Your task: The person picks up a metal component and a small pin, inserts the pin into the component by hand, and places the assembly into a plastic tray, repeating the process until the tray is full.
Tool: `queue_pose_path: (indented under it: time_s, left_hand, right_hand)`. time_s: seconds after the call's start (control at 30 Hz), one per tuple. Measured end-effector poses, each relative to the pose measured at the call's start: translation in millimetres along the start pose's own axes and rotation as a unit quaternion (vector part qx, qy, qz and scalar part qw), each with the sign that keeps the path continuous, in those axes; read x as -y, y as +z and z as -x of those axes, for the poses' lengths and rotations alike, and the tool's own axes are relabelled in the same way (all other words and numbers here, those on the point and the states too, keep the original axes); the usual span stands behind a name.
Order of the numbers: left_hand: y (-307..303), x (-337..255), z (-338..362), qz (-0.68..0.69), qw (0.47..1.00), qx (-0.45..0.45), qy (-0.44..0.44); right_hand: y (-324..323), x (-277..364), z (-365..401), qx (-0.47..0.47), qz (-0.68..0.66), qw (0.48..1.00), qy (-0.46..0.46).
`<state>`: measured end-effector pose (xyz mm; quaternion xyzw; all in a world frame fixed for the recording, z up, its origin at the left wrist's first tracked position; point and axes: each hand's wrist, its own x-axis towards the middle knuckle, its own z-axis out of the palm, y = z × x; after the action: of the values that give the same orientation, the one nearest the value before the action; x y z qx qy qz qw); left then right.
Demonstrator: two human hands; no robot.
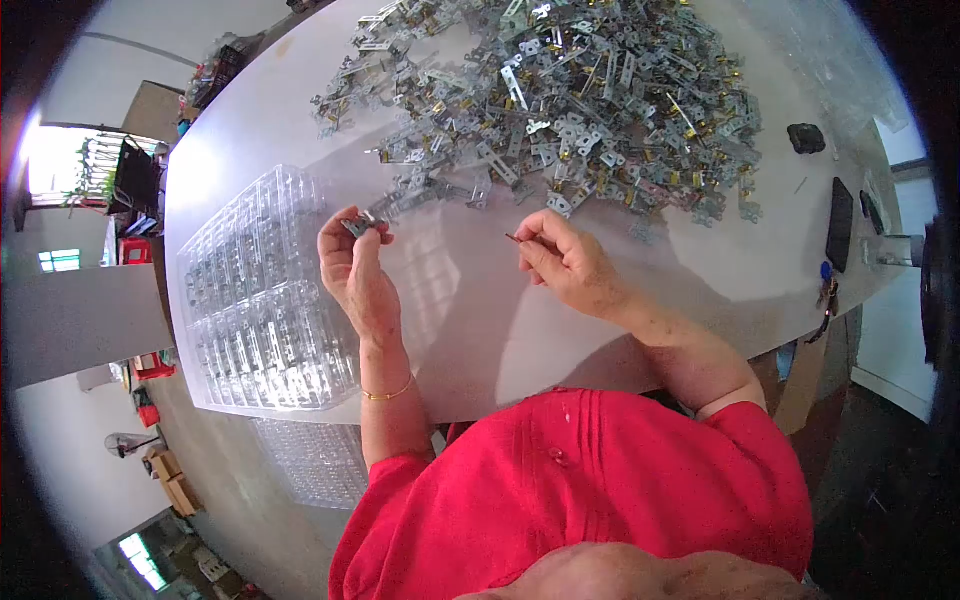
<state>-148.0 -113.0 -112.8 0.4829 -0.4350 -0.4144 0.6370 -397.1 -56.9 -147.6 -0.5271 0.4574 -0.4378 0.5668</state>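
Note:
My left hand (352,262) is raised over the white table (460,320) and pinches a small metal bracket (360,224) between thumb and fingers. My right hand (562,262) holds a thin pin (513,239) by its end, with the tip pointing left toward the bracket. The two hands are apart, with a gap of bare table between them. A large heap of similar metal brackets (560,100) with brass parts lies just beyond both hands.
Clear plastic trays (262,300) holding rows of metal parts sit at the table's left edge, with another tray (315,460) lower down. A black phone (839,224), a small black object (806,138) and keys (827,290) lie at the right.

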Motion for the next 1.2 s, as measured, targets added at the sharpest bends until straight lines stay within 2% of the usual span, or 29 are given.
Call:
queue_pose_path:
  time_s: [0.17,0.3,0.5,0.67,0.8,0.9,1.07,1.17,1.2]
  left_hand:
    - [-25.6,15.5,17.6,0.074,0.994,0.009,-0.086]
    - [-45.0,24.1,21.7,0.243,0.953,0.061,-0.169]
    - [-35.2,26.4,27.4,0.252,0.954,0.073,-0.143]
    - [-22.5,21.6,35.7,0.295,0.919,0.157,-0.21]
    - [-11.3,27.8,41.3,0.278,0.898,0.216,-0.263]
    - [-3.8,31.6,43.3,0.279,0.883,0.258,-0.277]
    - [2.3,25.8,40.1,0.246,0.883,0.277,-0.29]
    - [11.0,15.4,37.0,0.178,0.926,0.257,-0.214]
    - [13.3,11.3,37.0,0.088,0.949,0.252,-0.171]
  right_hand:
    - [0.2,-3.4,-0.9,0.003,0.01,1.0,-0.003]
    - [-1.2,-5.5,-1.0,0.017,0.01,1.0,0.002]
    - [-1.5,-4.7,-0.4,0.017,0.013,1.0,-0.001]
    - [2.0,-8.1,-4.4,-0.018,-0.087,0.994,-0.07]
    - [-1.3,-8.1,-9.1,-0.03,-0.163,0.983,-0.076]
    - [-7.8,-3.2,-7.7,-0.008,-0.151,0.987,-0.06]
    - [-6.5,-8.3,-6.8,-0.04,-0.109,0.99,-0.074]
    - [-7.6,-9.3,-7.5,-0.061,-0.088,0.99,-0.09]
    - [-7.7,-9.5,-7.9,-0.065,-0.084,0.99,-0.094]
